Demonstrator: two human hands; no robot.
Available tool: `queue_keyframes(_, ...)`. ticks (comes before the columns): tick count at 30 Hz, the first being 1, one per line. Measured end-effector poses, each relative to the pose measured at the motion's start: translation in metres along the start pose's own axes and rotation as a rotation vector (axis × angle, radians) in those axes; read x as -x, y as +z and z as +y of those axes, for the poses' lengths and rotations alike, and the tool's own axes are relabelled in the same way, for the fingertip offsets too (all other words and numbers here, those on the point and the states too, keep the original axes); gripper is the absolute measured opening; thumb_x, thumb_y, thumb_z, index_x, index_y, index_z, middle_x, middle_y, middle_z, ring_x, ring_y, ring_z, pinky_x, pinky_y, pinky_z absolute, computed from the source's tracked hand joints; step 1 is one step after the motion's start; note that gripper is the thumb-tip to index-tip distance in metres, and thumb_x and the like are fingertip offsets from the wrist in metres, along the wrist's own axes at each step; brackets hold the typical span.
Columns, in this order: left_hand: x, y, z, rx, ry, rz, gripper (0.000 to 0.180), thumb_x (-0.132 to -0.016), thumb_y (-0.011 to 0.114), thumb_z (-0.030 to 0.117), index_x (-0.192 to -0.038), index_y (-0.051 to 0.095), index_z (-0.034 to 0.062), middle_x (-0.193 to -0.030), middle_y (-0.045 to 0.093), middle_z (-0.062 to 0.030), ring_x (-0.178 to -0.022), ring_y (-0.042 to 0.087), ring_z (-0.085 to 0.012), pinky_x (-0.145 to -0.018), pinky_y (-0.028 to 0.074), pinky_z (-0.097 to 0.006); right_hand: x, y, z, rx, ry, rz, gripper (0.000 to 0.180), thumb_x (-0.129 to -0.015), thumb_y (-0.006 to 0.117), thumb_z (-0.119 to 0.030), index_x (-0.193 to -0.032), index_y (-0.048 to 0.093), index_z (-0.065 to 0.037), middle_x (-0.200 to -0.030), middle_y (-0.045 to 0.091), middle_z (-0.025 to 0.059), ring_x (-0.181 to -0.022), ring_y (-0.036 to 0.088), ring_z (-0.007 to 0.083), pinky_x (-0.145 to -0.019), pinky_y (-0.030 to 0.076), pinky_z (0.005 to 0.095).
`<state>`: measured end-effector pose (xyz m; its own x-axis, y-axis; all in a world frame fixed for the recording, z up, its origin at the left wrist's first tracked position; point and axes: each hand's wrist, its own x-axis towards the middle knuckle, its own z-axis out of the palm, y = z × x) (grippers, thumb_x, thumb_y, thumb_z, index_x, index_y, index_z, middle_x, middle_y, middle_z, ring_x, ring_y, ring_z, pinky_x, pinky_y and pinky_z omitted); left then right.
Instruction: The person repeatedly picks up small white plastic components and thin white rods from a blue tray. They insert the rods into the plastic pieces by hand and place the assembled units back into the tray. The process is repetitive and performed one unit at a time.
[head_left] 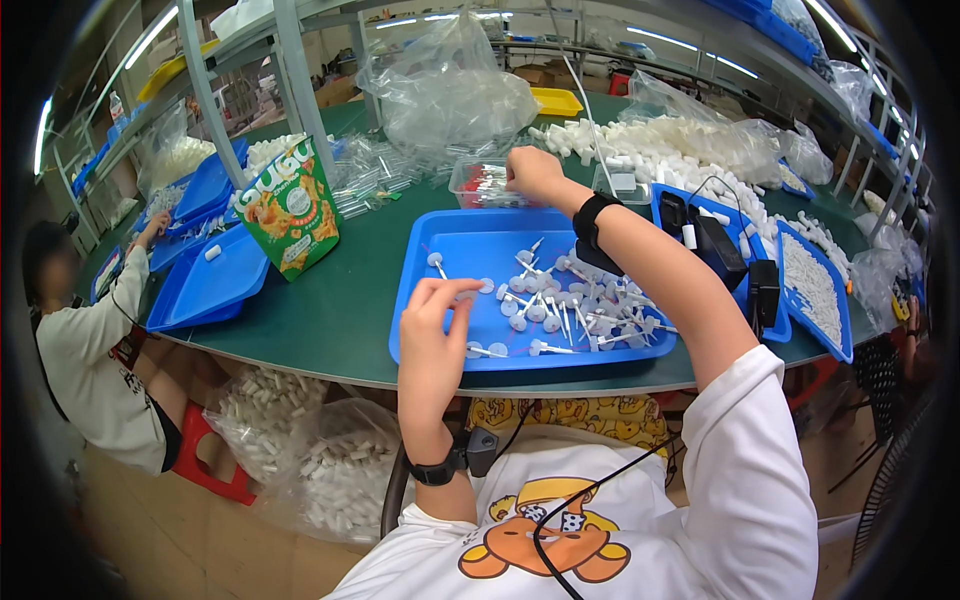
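My left hand [434,322] is over the left part of a blue tray [425,250], thumb and fingers curled toward each other. A translucent round disc [487,286] shows right at its fingertips; whether they grip it I cannot make out. Many small white parts [560,300], thin stems with round discs, lie scattered in the tray. My right hand [535,172] reaches past the tray's far edge, its fingers closed down at a clear plastic box [462,190] of small red and white pieces. Its fingertips and anything in them are hidden.
A green snack bag [290,210] stands left of the tray. White cylinders [680,145] are heaped at the back right, near a black device [718,250] and a tray of small white pieces [812,285]. Clear bags [440,90] stand behind. Another person [100,330] sits at left.
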<state>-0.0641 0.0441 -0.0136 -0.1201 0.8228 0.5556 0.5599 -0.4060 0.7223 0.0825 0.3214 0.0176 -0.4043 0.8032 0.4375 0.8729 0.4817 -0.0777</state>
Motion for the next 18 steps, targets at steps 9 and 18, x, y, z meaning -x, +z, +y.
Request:
queue_keyframes(9,0.015,-0.015,0.020,0.565,0.085,0.145,0.028,-0.077,0.069,-0.008,-0.102,0.062,0.0008,-0.107,0.052,-0.0076,-0.086,0.056,-0.0135,-0.075,0.048,-0.027,0.047,-0.080,-0.035,-0.336,-0.328,0.215,0.013,-0.078,0.063,-0.015,-0.081,0.062,-0.003,-0.078,0.065,0.0170,-0.076,0.063,0.0366,-0.067,0.050,0.0446)
queue_keyframes(18,0.036,0.002,0.045,0.986,0.025,-0.042,0.025,-0.087,0.064,0.003,-0.111,0.058,-0.0029,-0.108,0.060,-0.0151,-0.085,0.066,-0.0209,-0.077,0.051,-0.031,0.273,-0.198,-0.076,-0.256,-0.479,0.232,0.022,-0.071,0.072,0.001,-0.091,0.062,-0.002,-0.072,0.060,0.0077,-0.064,0.056,0.0250,-0.056,0.044,0.0339)
